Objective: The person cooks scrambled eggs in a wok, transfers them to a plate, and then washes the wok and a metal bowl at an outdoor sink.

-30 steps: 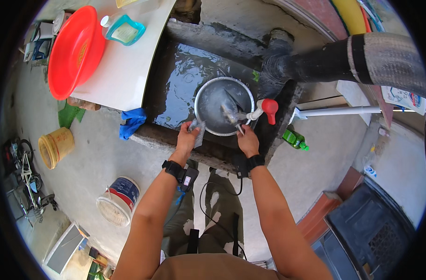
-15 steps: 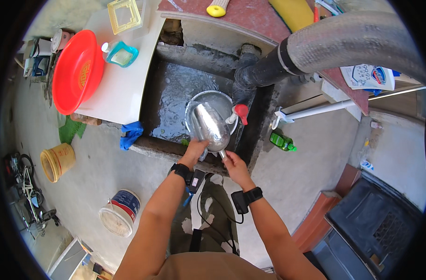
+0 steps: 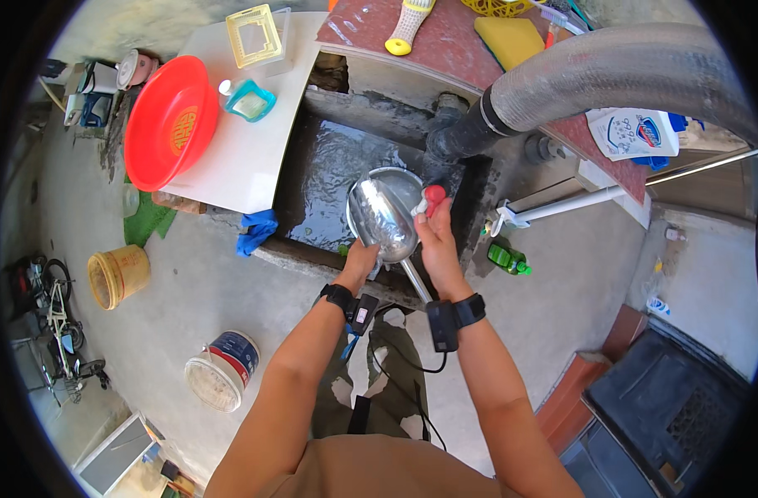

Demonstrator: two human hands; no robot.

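A shiny metal scoop (image 3: 386, 217) with a long handle lies tilted over a round basin (image 3: 410, 177) in the concrete sink. My left hand (image 3: 361, 261) is closed on the near-left edge of its bowl; some of those fingers are hidden. The scoop's handle (image 3: 417, 282) points toward me, and no hand is on it. To the right, my right hand (image 3: 439, 242) has its thumb and fingers closed about the red-handled tap (image 3: 434, 193). Something pale, too small to name, shows just below the left hand.
Shallow water covers the sink floor (image 3: 325, 178). A thick grey hose (image 3: 595, 79) arches over the right side. On the white board (image 3: 238, 166) are a red basin (image 3: 170, 124) and a teal bottle (image 3: 250, 101). A green bottle (image 3: 508, 259) lies right of the sink.
My right hand has let go of the scoop's handle and moved up to the tap. My left hand still holds the scoop. The whole view has shifted slightly.
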